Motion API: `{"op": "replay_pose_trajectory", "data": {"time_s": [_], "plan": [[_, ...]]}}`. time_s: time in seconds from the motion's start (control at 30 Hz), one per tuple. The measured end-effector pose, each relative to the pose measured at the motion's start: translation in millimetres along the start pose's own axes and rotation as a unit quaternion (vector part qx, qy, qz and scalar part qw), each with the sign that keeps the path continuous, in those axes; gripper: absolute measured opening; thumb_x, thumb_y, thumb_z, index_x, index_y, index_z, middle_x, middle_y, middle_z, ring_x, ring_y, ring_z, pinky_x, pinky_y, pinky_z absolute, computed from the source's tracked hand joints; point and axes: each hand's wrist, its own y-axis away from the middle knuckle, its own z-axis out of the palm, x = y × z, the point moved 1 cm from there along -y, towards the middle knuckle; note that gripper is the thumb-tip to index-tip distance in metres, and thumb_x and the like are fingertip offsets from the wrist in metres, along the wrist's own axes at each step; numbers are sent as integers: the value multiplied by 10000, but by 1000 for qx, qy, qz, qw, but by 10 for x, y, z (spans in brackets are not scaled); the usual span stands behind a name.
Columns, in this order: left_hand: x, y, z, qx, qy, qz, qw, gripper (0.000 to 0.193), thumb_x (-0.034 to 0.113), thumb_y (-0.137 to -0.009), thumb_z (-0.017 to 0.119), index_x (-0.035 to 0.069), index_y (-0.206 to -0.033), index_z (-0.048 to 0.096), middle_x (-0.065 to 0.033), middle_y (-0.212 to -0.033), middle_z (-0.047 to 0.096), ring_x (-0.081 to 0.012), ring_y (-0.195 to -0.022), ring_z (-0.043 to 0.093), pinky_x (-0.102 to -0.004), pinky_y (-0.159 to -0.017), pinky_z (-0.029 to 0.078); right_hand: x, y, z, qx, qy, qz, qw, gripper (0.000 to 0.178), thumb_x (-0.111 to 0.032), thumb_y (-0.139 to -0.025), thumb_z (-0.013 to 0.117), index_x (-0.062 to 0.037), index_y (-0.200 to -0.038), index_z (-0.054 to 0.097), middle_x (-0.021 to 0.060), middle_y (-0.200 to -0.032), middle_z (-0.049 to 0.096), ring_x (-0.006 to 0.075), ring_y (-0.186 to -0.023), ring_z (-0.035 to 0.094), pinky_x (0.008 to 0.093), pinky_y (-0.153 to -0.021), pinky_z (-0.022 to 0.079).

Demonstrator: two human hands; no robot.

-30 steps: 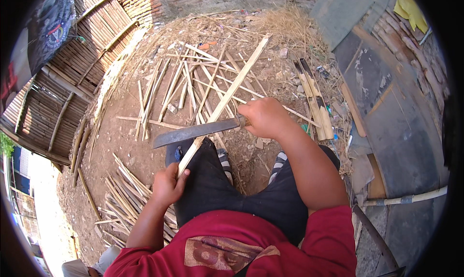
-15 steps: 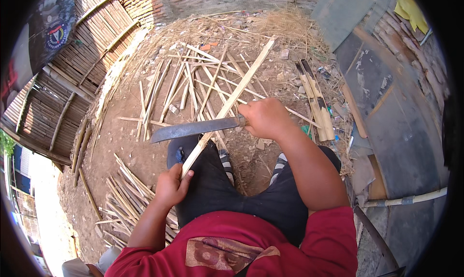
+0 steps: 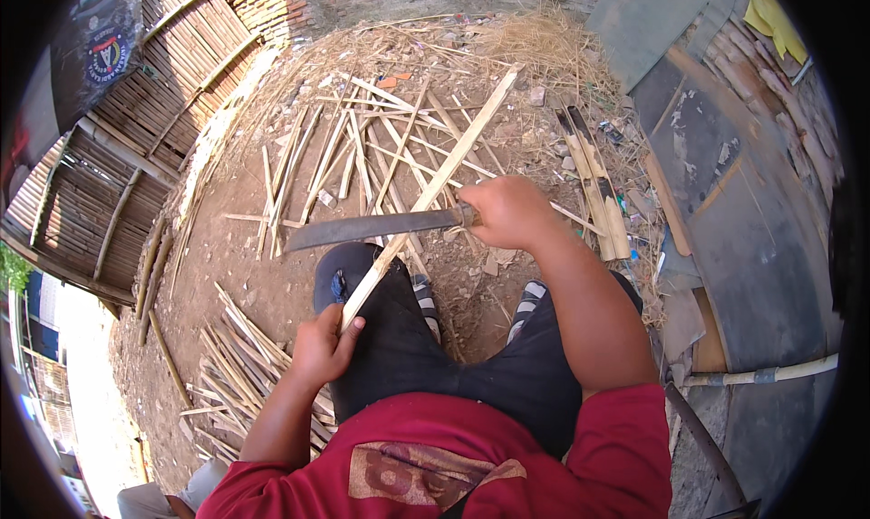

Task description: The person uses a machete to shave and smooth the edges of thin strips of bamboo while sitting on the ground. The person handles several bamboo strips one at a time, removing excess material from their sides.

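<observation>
A long pale strip of split bamboo (image 3: pixel 464 147) slants from my left thigh up and away to the right. Its near end is gripped by my left hand (image 3: pixel 324 345), closed with the thumb along the edge. My right hand (image 3: pixel 509 213) is wrapped round the handle of a machete (image 3: pixel 376 229), whose broad dark blade points left and crosses over the strip at about its middle. Whether the blade touches the strip I cannot tell. My fingers on the handle are partly hidden behind the back of the hand.
Many loose bamboo strips (image 3: pixel 349 152) lie criss-crossed on the dirt ahead, and another pile (image 3: pixel 237 365) lies by my left leg. Two wider split bamboo pieces (image 3: pixel 594 188) lie to the right. Dark panels (image 3: pixel 725 202) line the right side; a woven bamboo wall (image 3: pixel 172 75) stands at left.
The machete and my right hand have shifted slightly away from me along the strip, and the blade has tilted a little. My left hand and the strip have hardly moved.
</observation>
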Motion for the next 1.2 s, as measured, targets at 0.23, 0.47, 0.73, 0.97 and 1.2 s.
{"op": "replay_pose_trajectory", "data": {"time_s": [0.23,0.47,0.73,0.97,1.2], "plan": [[-85,-22,4,5,18,-19,1000,347,328,-1001,657,6,-891,589,-218,-644,573,-414,-592,577,-466,-574,447,204,30,-76,119,-48,96,987,304,-271,-775,799,-40,-918,662,171,-759,681,413,-785,690,500,-707,540],[-31,-32,9,2,7,4,1000,364,343,-997,665,20,-865,564,-223,-634,579,-455,-613,604,-493,-567,456,-196,17,-20,-25,40,-56,997,273,-254,-791,782,-61,-949,671,161,-818,711,400,-811,710,513,-748,560],[-53,-50,-25,10,19,-22,1000,349,326,-1001,665,3,-896,581,-221,-651,577,-407,-596,581,-459,-578,453,236,11,-31,83,-34,85,992,308,-314,-838,776,-78,-1021,701,180,-855,710,411,-826,698,504,-747,555],[-46,-30,-21,10,-5,-10,1000,355,326,-1001,666,-7,-902,594,-222,-661,577,-382,-596,575,-451,-586,447,-82,-6,7,-10,12,-21,1000,297,-305,-824,775,-82,-1002,691,185,-869,714,406,-821,700,511,-741,557],[-78,-74,-38,18,-2,-15,1000,353,339,-998,662,20,-882,567,-222,-644,593,-458,-618,609,-494,-567,461,280,-19,33,86,-48,77,992,344,-341,-869,764,-91,-1103,720,204,-903,725,402,-849,703,495,-755,555]]}}
